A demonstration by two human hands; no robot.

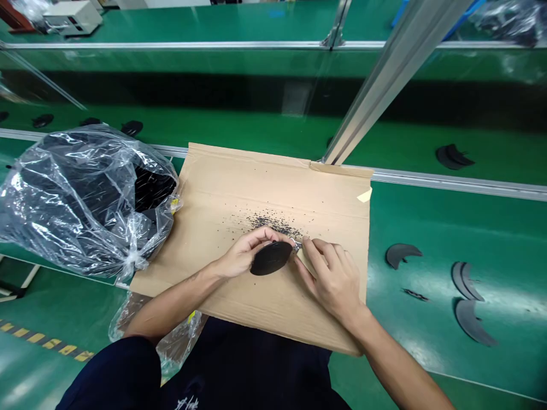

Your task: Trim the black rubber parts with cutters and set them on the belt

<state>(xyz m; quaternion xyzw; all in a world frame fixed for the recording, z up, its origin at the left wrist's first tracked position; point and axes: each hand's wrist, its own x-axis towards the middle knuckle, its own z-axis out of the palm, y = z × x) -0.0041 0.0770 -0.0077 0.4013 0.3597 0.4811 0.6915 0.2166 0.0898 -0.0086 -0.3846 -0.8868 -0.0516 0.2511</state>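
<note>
A flat, rounded black part (271,259) is pinched by its upper edge in my left hand (239,256), over the cardboard. My right hand (333,279) is closed around a small tool with a shiny metal tip (296,245). That tip meets or nearly meets the right edge of the black part. Most of the tool is hidden by my fingers, so its exact kind does not show. Small black scraps (273,222) lie scattered on the cardboard sheet (222,176), just beyond both hands.
A clear plastic bag (64,205) full of black parts stands at the left. Curved black pieces (472,322) lie on the green table (410,353) at the right. A metal post (380,85) rises behind the cardboard, and more black parts (453,156) sit beyond the metal rail.
</note>
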